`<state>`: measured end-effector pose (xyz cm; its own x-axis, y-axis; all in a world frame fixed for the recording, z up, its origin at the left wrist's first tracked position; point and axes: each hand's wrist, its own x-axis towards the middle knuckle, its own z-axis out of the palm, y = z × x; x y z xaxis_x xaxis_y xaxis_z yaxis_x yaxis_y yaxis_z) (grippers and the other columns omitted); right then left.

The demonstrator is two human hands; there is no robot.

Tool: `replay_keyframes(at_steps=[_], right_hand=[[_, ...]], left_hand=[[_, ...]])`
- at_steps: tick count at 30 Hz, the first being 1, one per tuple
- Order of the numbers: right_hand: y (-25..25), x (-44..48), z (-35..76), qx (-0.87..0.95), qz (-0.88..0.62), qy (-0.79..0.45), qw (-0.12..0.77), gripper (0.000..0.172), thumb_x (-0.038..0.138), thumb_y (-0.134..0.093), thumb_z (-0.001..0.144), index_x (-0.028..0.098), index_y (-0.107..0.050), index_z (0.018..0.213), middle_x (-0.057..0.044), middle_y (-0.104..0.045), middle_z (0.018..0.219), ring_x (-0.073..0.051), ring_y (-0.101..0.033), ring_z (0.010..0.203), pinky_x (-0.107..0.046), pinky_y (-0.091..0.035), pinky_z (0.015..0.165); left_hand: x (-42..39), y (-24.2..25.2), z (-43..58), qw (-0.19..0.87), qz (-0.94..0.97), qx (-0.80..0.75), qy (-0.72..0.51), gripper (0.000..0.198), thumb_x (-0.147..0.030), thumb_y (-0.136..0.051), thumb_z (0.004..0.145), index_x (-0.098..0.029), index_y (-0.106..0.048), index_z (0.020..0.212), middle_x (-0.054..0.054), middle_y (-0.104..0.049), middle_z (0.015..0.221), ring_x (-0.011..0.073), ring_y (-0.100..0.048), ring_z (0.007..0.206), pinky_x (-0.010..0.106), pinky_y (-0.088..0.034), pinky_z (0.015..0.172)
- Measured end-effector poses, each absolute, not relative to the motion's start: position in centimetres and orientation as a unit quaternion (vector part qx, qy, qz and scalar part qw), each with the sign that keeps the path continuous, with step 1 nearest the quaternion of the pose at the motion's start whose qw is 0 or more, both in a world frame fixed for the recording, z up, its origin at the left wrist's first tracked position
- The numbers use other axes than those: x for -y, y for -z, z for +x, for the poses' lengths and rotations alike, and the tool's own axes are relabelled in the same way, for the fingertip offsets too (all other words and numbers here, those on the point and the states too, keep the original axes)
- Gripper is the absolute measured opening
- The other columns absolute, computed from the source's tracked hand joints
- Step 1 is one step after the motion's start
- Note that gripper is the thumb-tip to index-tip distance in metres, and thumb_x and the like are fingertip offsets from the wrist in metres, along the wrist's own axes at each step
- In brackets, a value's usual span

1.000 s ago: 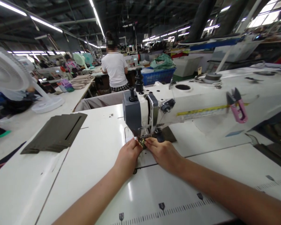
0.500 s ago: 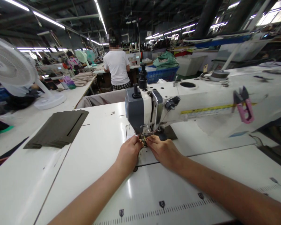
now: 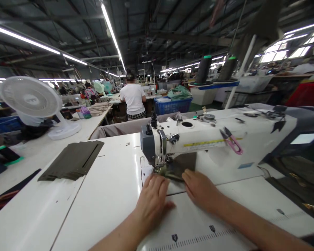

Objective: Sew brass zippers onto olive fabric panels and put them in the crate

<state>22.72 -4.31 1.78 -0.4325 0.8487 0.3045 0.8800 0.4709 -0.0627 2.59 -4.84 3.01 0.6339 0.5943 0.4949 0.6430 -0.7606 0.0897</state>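
Observation:
A dark olive fabric piece (image 3: 184, 164) lies under the head of a white sewing machine (image 3: 209, 139), beside its presser foot (image 3: 157, 167). My right hand (image 3: 201, 190) has its fingers closed on the fabric's near right edge. My left hand (image 3: 154, 197) rests just in front of the presser foot, fingers stretched forward and thumb held apart. Its fingertips are close to the fabric's left end; whether they touch it is hard to see. On the table to the left lies a stack of olive fabric pieces (image 3: 72, 160).
Pink thread snips (image 3: 232, 141) hang on the machine arm. A white fan (image 3: 31, 99) stands at the left. Thread cones (image 3: 204, 69) are behind the machine. A person in a white shirt (image 3: 133, 99) stands beyond, near a blue basket (image 3: 172, 104). Dark fabric with metal parts (image 3: 294, 188) lies at right.
My hands have moved apart: the right slid right along the fabric, and the left thumb came away from the fingers. More fabric shows beside the needle. The camera view has tilted up.

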Motion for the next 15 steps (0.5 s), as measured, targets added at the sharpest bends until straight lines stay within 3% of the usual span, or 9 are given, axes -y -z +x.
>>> replay_keyframes(at_steps=[2,4,7,10,13,15], right_hand=[[-1.8,7.7,21.5,0.845,-0.49,-0.066,0.204,0.017,0.011,-0.04,0.079,0.016,-0.054,0.087,-0.007,-0.061,0.08,-0.018,-0.058,0.07,-0.028,-0.042,0.063],[-1.9,10.7,20.4,0.811,-0.493,-0.193,0.248,0.014,0.017,-0.038,0.083,0.019,-0.052,0.081,-0.004,-0.061,0.074,-0.017,-0.058,0.068,-0.027,-0.042,0.061],[-2.0,12.9,19.7,0.683,-0.524,-0.445,0.247,0.021,0.036,-0.044,0.082,0.019,-0.047,0.071,-0.001,-0.057,0.061,-0.016,-0.058,0.055,-0.026,-0.041,0.05],[-2.2,12.2,18.7,0.464,-0.46,-0.692,0.309,0.043,0.06,-0.05,0.074,0.018,-0.049,0.083,-0.005,-0.062,0.073,-0.018,-0.063,0.059,-0.026,-0.046,0.049],[-2.4,10.1,16.8,0.344,-0.36,-0.768,0.404,0.06,0.07,-0.038,0.076,0.014,-0.053,0.092,-0.011,-0.065,0.081,-0.02,-0.066,0.072,-0.033,-0.051,0.065],[-2.3,8.8,15.6,0.427,-0.365,-0.708,0.429,0.067,0.065,-0.019,0.085,0.01,-0.057,0.088,-0.012,-0.065,0.074,-0.018,-0.065,0.065,-0.032,-0.052,0.062]], left_hand=[[5.9,-3.0,3.4,0.005,-0.927,0.289,0.238,0.042,-0.028,-0.056,0.083,-0.01,-0.048,0.12,0.015,-0.055,0.118,0.0252,-0.049,0.113,0.043,-0.039,0.098],[6.2,-2.7,3.7,-0.071,-0.934,0.265,0.231,0.028,-0.02,-0.052,0.086,-0.015,-0.055,0.113,0.01,-0.057,0.119,0.0204,-0.05,0.114,0.036,-0.041,0.097],[5.9,-2.4,3.4,-0.222,-0.883,0.307,0.276,0.019,-0.022,-0.052,0.085,-0.02,-0.063,0.1,0.005,-0.064,0.108,0.018,-0.058,0.103,0.032,-0.044,0.093],[5.8,-2.8,3.1,-0.35,-0.787,0.397,0.316,0.023,-0.032,-0.047,0.088,-0.019,-0.065,0.092,0.003,-0.068,0.092,0.0193,-0.062,0.088,0.032,-0.048,0.081],[6.1,-3.3,3.2,-0.444,-0.712,0.43,0.334,0.041,-0.047,-0.041,0.088,-0.014,-0.063,0.079,0.004,-0.065,0.077,0.0185,-0.058,0.075,0.028,-0.046,0.068],[6.2,-3.3,3.1,-0.496,-0.67,0.431,0.344,0.047,-0.056,-0.044,0.083,-0.013,-0.061,0.078,0.003,-0.061,0.07,0.0165,-0.054,0.067,0.026,-0.043,0.061]])
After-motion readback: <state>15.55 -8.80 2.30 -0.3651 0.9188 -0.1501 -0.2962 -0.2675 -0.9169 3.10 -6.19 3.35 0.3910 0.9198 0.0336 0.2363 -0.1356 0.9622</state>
